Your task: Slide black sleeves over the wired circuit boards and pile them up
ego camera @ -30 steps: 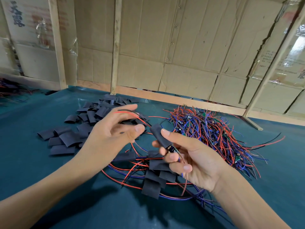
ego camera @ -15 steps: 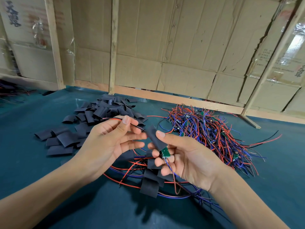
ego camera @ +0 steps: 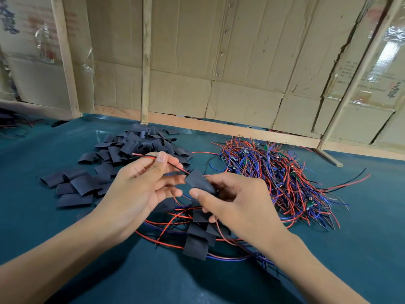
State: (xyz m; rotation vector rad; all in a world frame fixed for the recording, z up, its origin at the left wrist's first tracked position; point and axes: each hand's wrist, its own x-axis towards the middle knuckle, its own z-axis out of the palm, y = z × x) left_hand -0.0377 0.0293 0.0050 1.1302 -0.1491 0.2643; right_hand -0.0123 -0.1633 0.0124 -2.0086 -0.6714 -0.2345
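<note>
Black sleeve (ego camera: 200,182), flat and tilted, held above the counter, with a red and black wire pair (ego camera: 161,161) emerging from its upper left end; the board inside is hidden. Loose heap of empty black sleeves (ego camera: 131,150) at far left, several strays (ego camera: 74,189) lying flat nearer. Tangled mass of unsleeved circuit boards with red, blue and black wires (ego camera: 276,172) at right. Small pile of sleeved boards (ego camera: 197,240) in the near centre, wires looping outward.
</note>
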